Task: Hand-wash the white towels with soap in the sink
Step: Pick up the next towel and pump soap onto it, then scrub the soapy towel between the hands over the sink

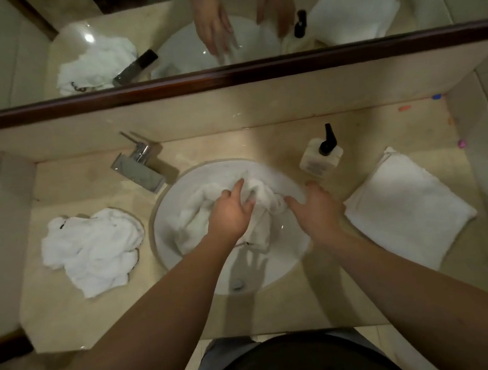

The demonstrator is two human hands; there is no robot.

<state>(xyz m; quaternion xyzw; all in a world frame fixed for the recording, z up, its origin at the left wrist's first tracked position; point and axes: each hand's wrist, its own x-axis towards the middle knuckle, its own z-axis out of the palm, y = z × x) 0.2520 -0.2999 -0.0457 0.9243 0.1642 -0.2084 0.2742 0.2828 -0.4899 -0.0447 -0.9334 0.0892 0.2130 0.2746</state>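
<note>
A bunched white towel (197, 211) lies in the round white sink (276, 269). My left hand (231, 213) lies on top of the towel and grips a fold of it, index finger stretched toward the back of the basin. My right hand (315, 210) hovers at the sink's right rim with fingers spread, its fingertips close to the towel's right end; whether they touch cannot be told. A soap bottle (318, 158) with a black pump stands behind the right hand.
A crumpled white towel (92, 250) lies on the beige counter left of the sink. A folded white towel (409, 208) lies on the right. The chrome faucet (138, 166) stands at the back left. A mirror (218, 23) runs along the back wall.
</note>
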